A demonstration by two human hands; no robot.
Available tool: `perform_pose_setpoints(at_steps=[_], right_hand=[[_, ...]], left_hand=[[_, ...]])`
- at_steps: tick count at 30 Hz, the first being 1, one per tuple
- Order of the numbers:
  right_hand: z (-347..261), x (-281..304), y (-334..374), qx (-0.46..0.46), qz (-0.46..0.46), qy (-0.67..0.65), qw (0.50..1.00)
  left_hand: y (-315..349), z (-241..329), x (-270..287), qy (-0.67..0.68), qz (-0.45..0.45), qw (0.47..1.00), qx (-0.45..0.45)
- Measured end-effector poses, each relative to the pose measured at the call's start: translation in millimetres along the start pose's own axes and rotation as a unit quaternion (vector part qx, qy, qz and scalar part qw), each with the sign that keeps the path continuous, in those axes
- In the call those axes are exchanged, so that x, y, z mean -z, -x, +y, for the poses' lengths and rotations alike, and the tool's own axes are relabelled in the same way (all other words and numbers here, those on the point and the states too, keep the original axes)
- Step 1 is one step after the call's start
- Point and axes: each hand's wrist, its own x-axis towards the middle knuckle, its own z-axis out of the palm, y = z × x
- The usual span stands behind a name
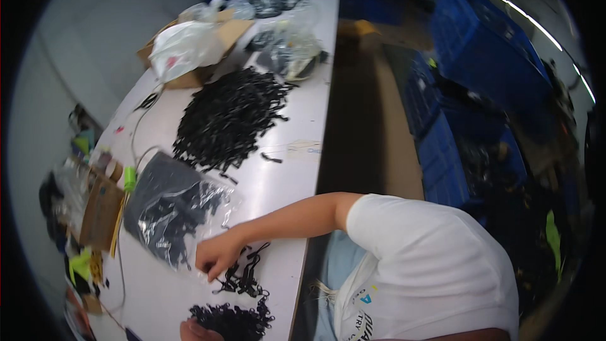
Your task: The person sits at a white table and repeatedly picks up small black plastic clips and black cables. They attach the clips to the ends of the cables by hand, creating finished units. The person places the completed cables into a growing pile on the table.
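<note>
My right hand (219, 255) reaches across the white table from the right. Its fingers are drawn together and pointing down; what sits between the fingertips is too small to make out. Close by lie several loose black looped cord pieces (247, 278). Below them is a denser heap of black looped pieces (237, 321). At the lower edge, only part of my left hand (197, 331) shows beside that heap; its grip is cut off. A clear plastic bag (173, 215) with black contents lies just beyond my right hand.
A large pile of black pieces (230, 117) covers the table's middle. Behind it stand an open cardboard box (183, 79) and filled plastic bags (290, 50). Another cardboard box (102, 209) and a green spool (130, 179) line the left side. Blue crates (442, 155) stand right.
</note>
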Motion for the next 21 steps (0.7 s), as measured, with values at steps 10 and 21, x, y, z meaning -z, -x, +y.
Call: perform_pose_setpoints(at_steps=[10,21], right_hand=[[-23.4,107.0,27.7,0.100,0.583,0.083,0.802],[-95.7,-12.2,8.0,0.000,-0.113,0.431,0.895]], left_hand=[[-1.8,-7.0,-5.5,0.008,0.020,0.997,-0.079],[-2.5,-16.8,4.1,0.063,-0.006,0.996,-0.060]])
